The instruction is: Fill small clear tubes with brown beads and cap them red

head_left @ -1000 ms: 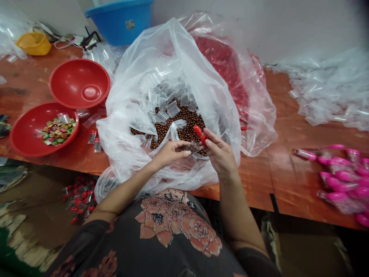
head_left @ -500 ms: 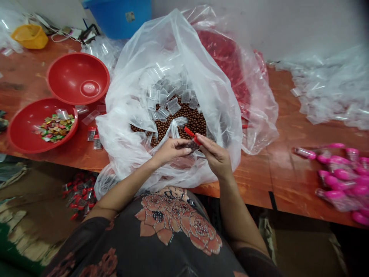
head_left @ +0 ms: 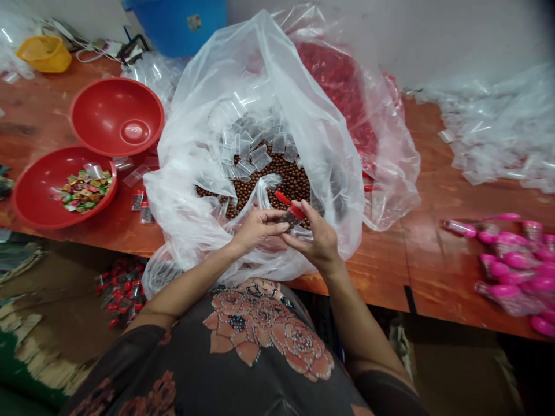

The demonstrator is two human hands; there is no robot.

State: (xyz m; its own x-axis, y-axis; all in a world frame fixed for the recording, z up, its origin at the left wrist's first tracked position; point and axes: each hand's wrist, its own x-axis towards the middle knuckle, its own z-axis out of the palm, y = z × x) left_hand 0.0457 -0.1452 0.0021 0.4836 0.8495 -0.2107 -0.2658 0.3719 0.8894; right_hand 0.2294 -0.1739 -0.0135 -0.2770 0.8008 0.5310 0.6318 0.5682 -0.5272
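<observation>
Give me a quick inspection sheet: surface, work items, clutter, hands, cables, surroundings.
Surface: orange-brown table, dark strip at its front edge.
Work items: small clear container with red flip cap, flap raised; translucent plastic bag holding brown balls and clear containers.
Clutter: two red bowls, the nearer holding wrapped sweets; pink-capped tubes at right.
Hands: left hand pinches the small clear container; right hand is around its cap end, exact contact unclear.
Cables: white cord beside the yellow basket.
Surroundings: blue tub behind; red-capped containers below table level.
</observation>
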